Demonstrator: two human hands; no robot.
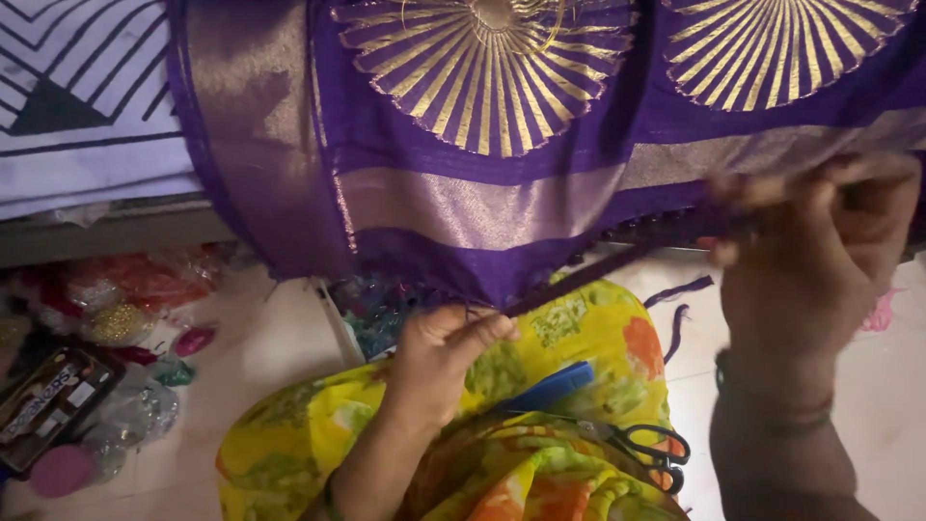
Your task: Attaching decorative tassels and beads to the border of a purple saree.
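Left hand (446, 355) and right hand (820, 256) pinch purple fringe (617, 262) between them.

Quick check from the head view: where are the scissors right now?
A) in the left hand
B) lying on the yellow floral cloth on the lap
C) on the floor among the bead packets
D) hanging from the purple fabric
B: the black-handled scissors lie on the yellow floral cloth, beside the blue comb, in neither hand.

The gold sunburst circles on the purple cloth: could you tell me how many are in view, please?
2: one gold sunburst circle at top centre, another at top right, both cut off by the picture's edge; more may lie beyond it.
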